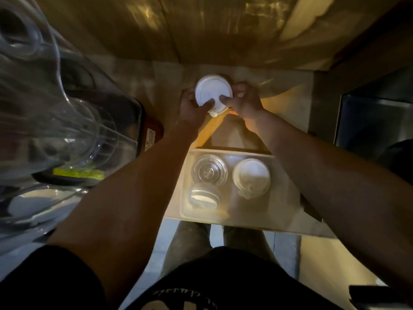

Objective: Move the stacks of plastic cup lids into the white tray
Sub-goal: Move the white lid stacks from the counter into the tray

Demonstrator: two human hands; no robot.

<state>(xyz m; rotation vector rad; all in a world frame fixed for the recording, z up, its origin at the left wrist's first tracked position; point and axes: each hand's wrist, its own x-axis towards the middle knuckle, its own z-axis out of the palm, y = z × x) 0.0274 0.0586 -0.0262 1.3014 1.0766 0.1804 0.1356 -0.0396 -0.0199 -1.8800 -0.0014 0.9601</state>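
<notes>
Our grip was a two-handed one: the left hand (192,110) and the right hand (244,101) both clasped the stack of white lids (213,93), left thumb and right thumb pressed on its top face near the rim closest to us, the remaining fingers curled around the sides. A small tab stuck out from the stack's near edge between our thumbs. We held the stack toward the far edge of the counter (290,104), close to the wooden wall behind; whether it rested on the surface or was raised off it we could not tell.

Nearer to us, at the front edge of the counter, sat the white tray (283,211). Inside it, a stack of clear lids (209,168) stood in the far left part, a white-topped stack (251,176) in the far right part, and a smaller clear stack (203,196) lay in the near left part, just beside the first. The tray's near right part showed only bare floor.

Off to the left, large clear plastic containers (67,135) crowded the view, blurred and close to the camera. At the right edge a dark metal appliance (375,117) stood apart from the tray.
</notes>
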